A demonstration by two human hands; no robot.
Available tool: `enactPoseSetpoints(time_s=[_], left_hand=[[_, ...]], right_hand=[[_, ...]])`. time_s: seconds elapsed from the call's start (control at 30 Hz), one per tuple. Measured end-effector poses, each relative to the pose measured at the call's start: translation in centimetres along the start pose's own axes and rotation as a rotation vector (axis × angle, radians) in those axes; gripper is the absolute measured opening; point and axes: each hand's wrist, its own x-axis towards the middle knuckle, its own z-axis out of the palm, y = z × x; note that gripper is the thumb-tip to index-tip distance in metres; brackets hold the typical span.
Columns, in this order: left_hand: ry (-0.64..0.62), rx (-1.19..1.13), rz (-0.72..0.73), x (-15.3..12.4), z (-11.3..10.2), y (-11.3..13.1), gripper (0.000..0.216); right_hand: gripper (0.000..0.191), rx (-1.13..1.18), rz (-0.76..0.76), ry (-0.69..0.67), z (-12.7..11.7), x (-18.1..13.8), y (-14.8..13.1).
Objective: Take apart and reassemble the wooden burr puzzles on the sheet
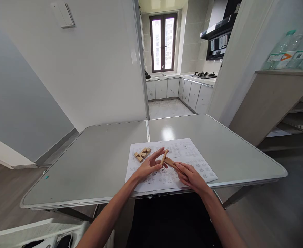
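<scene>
Dark and white items are held in a white container (19,228) at lower left; what the capped bottles (280,49) contain cannot be told. Above a printed sheet (200,167) on the table (102,165), a wooden rod (164,157) is pinched by the half-curled left hand (151,164), and a flat wooden piece (169,161) is gripped by the right hand (189,175).

light: bright window (163,43), washed out; glare: patch on tabletop (102,158); edges: stretched; lower right: dim
</scene>
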Motion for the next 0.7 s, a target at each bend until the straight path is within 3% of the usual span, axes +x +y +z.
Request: enactPoseSetpoints(time_s=[0.33, 0.5, 0.7], left_hand=[[0.024, 0.109, -0.119, -0.5, -0.8, -0.4, 0.092], [-0.045, 0.147, -0.143, -0.5, -0.1, -0.1, 0.092], [0.003, 0.168, -0.073, 0.0, 1.0, 0.0, 0.087]], right_hand=[[0.045, -0.08, -0.004, 0.043, 0.3, 0.1, 0.1], [0.044, -0.092, 0.011, -0.014, 0.5, 0.3, 0.2], [0.047, -0.065, -0.017, -0.004, 0.9, 0.6, 0.3]])
